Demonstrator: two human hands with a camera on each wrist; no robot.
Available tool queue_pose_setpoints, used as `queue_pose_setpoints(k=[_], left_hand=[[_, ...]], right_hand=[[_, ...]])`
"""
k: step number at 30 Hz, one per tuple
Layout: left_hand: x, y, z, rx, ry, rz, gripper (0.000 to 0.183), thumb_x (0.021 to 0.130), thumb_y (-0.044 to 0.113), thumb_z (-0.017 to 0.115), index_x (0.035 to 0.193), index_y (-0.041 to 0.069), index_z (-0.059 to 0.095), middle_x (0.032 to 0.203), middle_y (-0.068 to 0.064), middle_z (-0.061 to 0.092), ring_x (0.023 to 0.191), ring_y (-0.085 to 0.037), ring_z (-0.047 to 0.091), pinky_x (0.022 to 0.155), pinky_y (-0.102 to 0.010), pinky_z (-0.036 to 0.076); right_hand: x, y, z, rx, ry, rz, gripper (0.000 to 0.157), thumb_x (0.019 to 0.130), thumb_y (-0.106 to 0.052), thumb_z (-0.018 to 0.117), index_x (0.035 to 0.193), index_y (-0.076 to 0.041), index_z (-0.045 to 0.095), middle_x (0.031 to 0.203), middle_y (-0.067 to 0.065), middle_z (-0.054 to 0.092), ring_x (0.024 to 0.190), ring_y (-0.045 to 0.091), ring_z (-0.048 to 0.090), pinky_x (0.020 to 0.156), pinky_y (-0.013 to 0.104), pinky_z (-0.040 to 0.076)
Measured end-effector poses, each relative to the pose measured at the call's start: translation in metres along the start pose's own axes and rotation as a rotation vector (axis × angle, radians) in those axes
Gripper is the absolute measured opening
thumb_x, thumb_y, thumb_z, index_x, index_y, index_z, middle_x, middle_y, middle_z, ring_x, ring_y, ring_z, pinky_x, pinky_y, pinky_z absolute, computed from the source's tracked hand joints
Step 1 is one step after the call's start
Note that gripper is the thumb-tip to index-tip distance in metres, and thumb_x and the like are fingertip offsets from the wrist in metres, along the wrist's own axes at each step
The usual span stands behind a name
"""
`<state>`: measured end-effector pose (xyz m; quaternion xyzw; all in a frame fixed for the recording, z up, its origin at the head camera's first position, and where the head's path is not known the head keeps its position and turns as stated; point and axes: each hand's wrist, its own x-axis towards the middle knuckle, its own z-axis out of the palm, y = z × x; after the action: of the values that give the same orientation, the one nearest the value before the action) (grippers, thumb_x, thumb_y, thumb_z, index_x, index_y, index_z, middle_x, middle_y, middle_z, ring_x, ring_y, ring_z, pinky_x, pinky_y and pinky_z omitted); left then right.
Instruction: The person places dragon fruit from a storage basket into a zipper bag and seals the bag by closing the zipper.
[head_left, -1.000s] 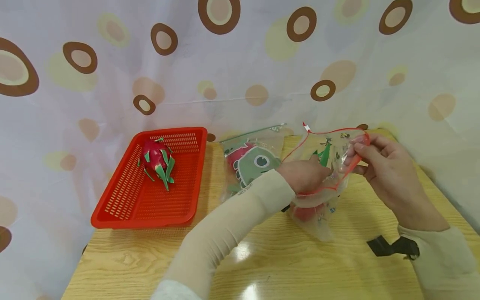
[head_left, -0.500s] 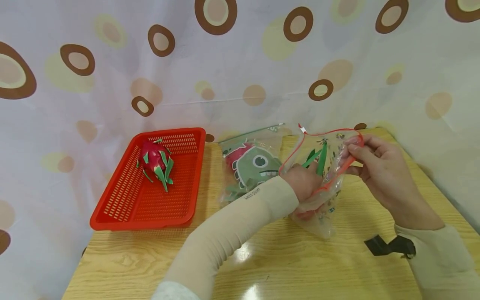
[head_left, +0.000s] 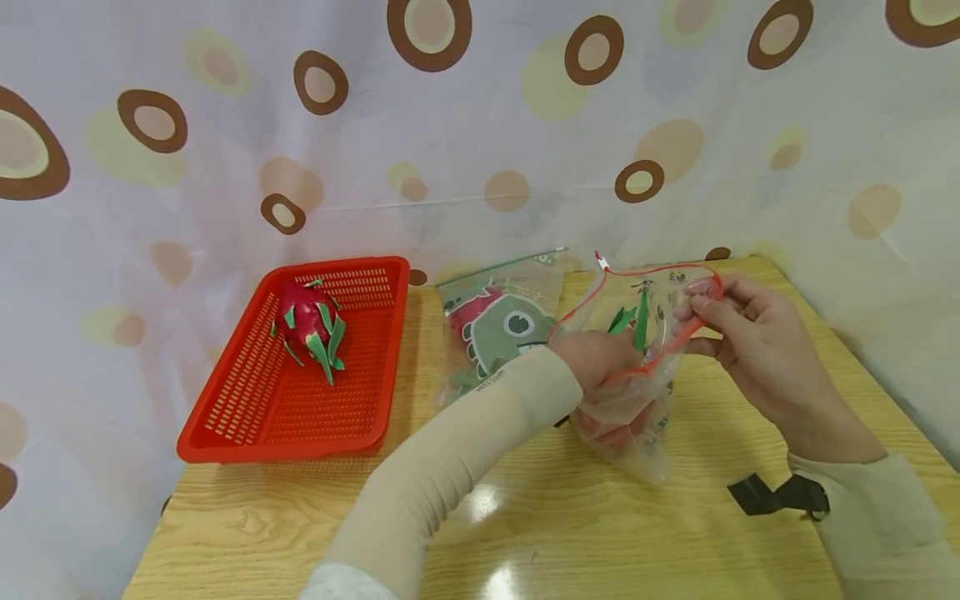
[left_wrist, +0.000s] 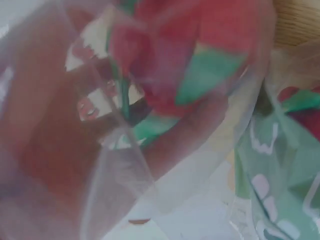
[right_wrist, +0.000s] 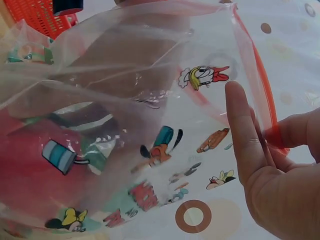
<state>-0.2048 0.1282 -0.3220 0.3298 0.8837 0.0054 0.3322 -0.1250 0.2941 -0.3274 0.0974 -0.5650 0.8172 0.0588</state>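
Inside the clear red-rimmed bag (head_left: 652, 396), a red-and-green fruit (left_wrist: 195, 55) lies against the fingers of the left hand (head_left: 592, 354); through blurry plastic I cannot tell whether they clasp it. At the bag's right edge, the right hand (head_left: 768, 354) pinches the bag's rim, apart from the fruit.

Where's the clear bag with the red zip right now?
In the head view, the red-zip bag is right of centre, between the green-cartoon bag on its left and the right hand, which pinches its rim.
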Motion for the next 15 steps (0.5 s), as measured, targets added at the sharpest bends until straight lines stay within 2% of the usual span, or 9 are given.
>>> queue_pose_setpoints(k=[2,4,8,9,10,11,15], left_hand=[[-0.001,-0.003,-0.004,0.049,-0.016,0.05,0.042,0.105,0.042,0.041,0.147,0.043,0.042,0.162,0.018,0.024,0.131,-0.011,0.047,0.102,-0.028,0.04],[-0.002,-0.006,-0.005,0.014,0.009,0.043,0.04,0.103,0.048,0.041,0.142,0.045,0.048,0.159,0.018,0.031,0.135,-0.012,0.045,0.106,-0.029,0.038],[-0.005,-0.013,-0.005,-0.181,0.034,-0.003,0.045,0.098,0.059,0.041,0.141,0.048,0.049,0.15,0.019,0.045,0.137,-0.009,0.043,0.111,-0.028,0.035],[-0.005,-0.015,-0.005,-0.224,0.023,0.0,0.046,0.098,0.06,0.041,0.141,0.047,0.05,0.147,0.018,0.048,0.136,-0.008,0.043,0.11,-0.027,0.035],[-0.004,-0.015,-0.005,-0.247,0.004,0.016,0.043,0.096,0.058,0.047,0.137,0.046,0.054,0.142,0.016,0.053,0.132,-0.008,0.047,0.108,-0.026,0.038],[-0.002,-0.016,-0.004,-0.248,-0.01,0.046,0.041,0.095,0.054,0.052,0.134,0.043,0.057,0.136,0.015,0.056,0.126,-0.007,0.049,0.104,-0.025,0.039],[0.005,-0.014,0.001,-0.123,-0.049,0.123,0.029,0.087,0.047,0.066,0.115,0.038,0.065,0.115,0.018,0.063,0.106,-0.006,0.055,0.09,-0.023,0.045]], right_hand=[[0.0,0.001,0.0,0.0,-0.004,-0.003,0.015,0.1,0.002,0.051,0.113,0.006,0.056,0.095,0.008,0.069,0.085,0.016,0.068,0.067,0.03,0.061],[0.0,0.001,0.0,0.001,-0.006,-0.005,0.015,0.099,0.002,0.051,0.113,0.007,0.056,0.096,0.009,0.069,0.086,0.016,0.068,0.068,0.031,0.061],[0.0,0.002,0.001,-0.007,-0.015,-0.004,0.015,0.1,0.001,0.051,0.113,0.007,0.055,0.097,0.009,0.068,0.086,0.016,0.067,0.068,0.032,0.061],[0.0,0.002,0.001,-0.007,-0.016,-0.002,0.016,0.1,0.001,0.052,0.114,0.007,0.055,0.098,0.009,0.068,0.086,0.016,0.068,0.069,0.032,0.061],[0.0,0.002,0.002,-0.006,-0.016,-0.001,0.016,0.099,0.001,0.052,0.114,0.008,0.055,0.098,0.009,0.068,0.086,0.016,0.068,0.069,0.032,0.061],[0.0,0.002,0.002,-0.009,-0.014,0.002,0.016,0.099,0.001,0.052,0.114,0.008,0.055,0.098,0.009,0.067,0.085,0.016,0.068,0.068,0.032,0.061],[-0.001,0.003,0.002,0.015,-0.023,0.017,0.016,0.099,0.003,0.051,0.114,0.008,0.056,0.095,0.009,0.068,0.082,0.017,0.07,0.067,0.031,0.061]])
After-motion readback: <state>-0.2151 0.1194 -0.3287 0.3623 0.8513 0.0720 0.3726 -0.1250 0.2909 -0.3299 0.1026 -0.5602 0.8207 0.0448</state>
